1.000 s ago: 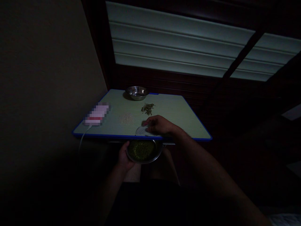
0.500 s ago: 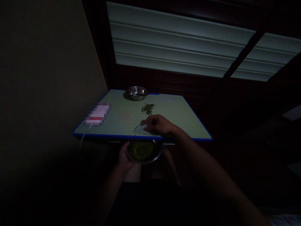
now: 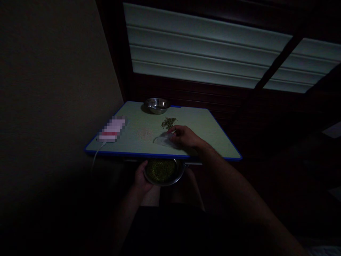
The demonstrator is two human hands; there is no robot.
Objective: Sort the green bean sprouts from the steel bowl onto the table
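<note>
The scene is very dark. My left hand [image 3: 140, 176] grips the rim of a steel bowl [image 3: 164, 172] filled with small green grains, held just below the near edge of a pale table with a blue border [image 3: 213, 135]. My right hand [image 3: 185, 137] rests on the tabletop, fingers closed on a thin white card-like piece [image 3: 163, 139] lying flat. Just beyond it sit a small dark pile of grains [image 3: 168, 122] and a pale pile of grains [image 3: 145, 133].
An empty steel bowl [image 3: 157, 105] stands at the table's far edge. A pink-and-red blurred object [image 3: 112, 129] with a white cable [image 3: 95, 156] lies at the left. A wall is on the left; dark slatted panelling and bright panels rise behind.
My right hand has slid the white piece away from the near edge, farther onto the table toward the dark pile. The left hand and the bowl of green grains stay put.
</note>
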